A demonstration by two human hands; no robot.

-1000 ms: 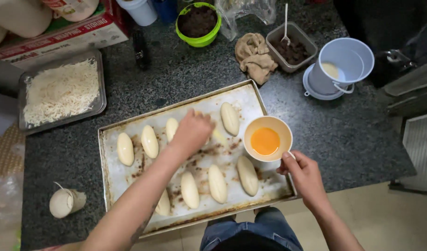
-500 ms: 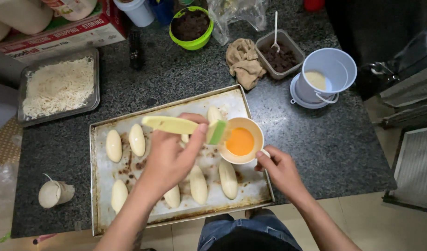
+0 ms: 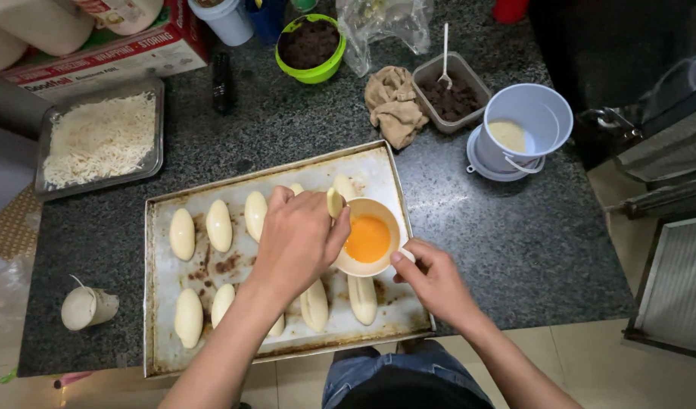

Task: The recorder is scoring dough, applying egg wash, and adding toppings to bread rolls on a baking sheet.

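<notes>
A worn metal baking tray (image 3: 162, 348) on the dark granite counter holds several pale oblong dough rolls (image 3: 183, 233) in two rows. On the tray's right part stands a small white bowl of orange egg wash (image 3: 367, 238). My left hand (image 3: 296, 241) is closed around a pastry brush, of which only a pale bit (image 3: 335, 202) shows at the bowl's left rim. It covers the middle rolls. My right hand (image 3: 432, 279) pinches the bowl's lower right rim.
Behind the tray are a glass dish of shredded cheese (image 3: 98, 140), a green bowl of dark filling (image 3: 310, 47), a crumpled cloth (image 3: 393, 102), a plastic tub with a spoon (image 3: 450, 91) and a white pail (image 3: 526, 125). A small cup (image 3: 87, 307) stands at the left.
My left hand lifted the brush off the rolls, swung it right and has brought it down to the bowl's rim. My right hand has stayed on the bowl.
</notes>
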